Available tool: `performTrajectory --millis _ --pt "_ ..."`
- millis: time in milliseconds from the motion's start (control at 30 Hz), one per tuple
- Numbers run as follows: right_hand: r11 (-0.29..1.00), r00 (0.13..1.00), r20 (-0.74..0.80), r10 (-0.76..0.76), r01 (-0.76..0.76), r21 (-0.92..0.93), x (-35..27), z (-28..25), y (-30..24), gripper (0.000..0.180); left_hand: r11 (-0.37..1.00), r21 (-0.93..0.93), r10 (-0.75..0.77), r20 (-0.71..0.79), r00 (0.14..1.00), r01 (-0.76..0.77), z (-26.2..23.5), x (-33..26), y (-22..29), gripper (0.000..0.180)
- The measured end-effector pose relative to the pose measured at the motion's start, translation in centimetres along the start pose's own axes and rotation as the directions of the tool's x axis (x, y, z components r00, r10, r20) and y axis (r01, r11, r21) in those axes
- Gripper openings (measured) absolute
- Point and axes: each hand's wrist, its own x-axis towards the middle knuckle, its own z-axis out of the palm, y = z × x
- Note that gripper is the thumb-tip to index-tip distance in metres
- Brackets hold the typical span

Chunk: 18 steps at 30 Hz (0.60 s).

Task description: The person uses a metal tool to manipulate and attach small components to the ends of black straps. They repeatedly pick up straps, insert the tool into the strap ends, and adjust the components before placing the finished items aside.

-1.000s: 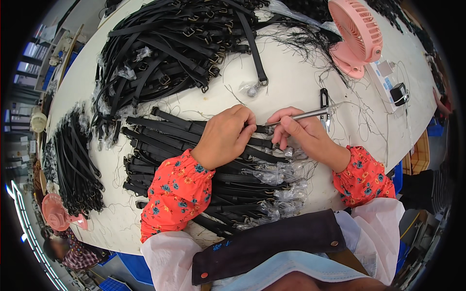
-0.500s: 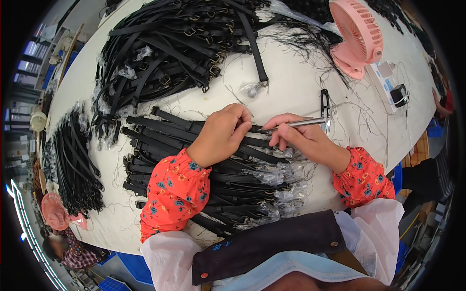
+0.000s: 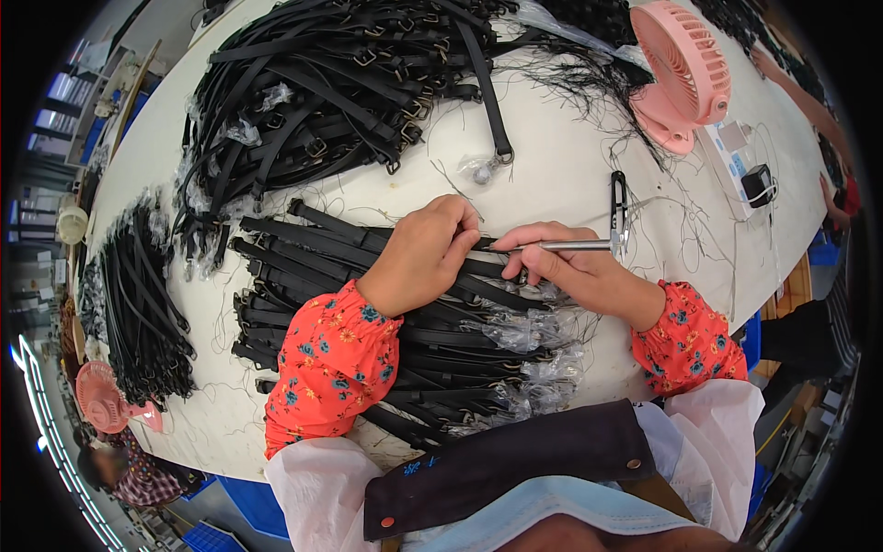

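My left hand is closed in a pinch over the upper edge of a row of black straps, several of which have clear plastic wrapping on their buckle ends. It grips the end of one black strap, mostly hidden by the fingers. In my right hand, a slim silver pen-like tool lies nearly level, its tip meeting the strap between the two hands. Just beyond the right hand lies a narrow black tool with a slotted body, flat on the table.
A big heap of buckled black straps covers the far left, with a smaller bundle at the left. A pink fan and a white power strip stand far right. Another person's arm reaches over the table's right edge.
The silver tool has swung from a slant to nearly level as my right hand turned slightly. My left hand has hardly moved. Another person's arm has come into view at the upper right.
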Motion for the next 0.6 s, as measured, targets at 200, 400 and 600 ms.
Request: performTrajectory --millis 200,400,600 --pt "0.993 0.998 -0.046 0.033 -0.027 0.117 -0.3 -0.1 0.3 0.036 0.987 -0.141 -0.088 -0.060 0.994 0.079 -1.1 -0.1 0.6 0.015" --pt "0.988 0.989 -0.145 -0.003 0.026 0.153 -0.1 -0.2 0.7 0.036 0.998 0.035 0.043 0.094 0.995 -0.046 -1.1 -0.6 0.8 0.019" --pt "0.991 0.996 -0.089 0.015 -0.003 0.133 -0.1 -0.3 0.5 0.036 0.997 0.011 0.069 0.072 0.995 -0.070 -0.6 -0.5 0.2 0.010"
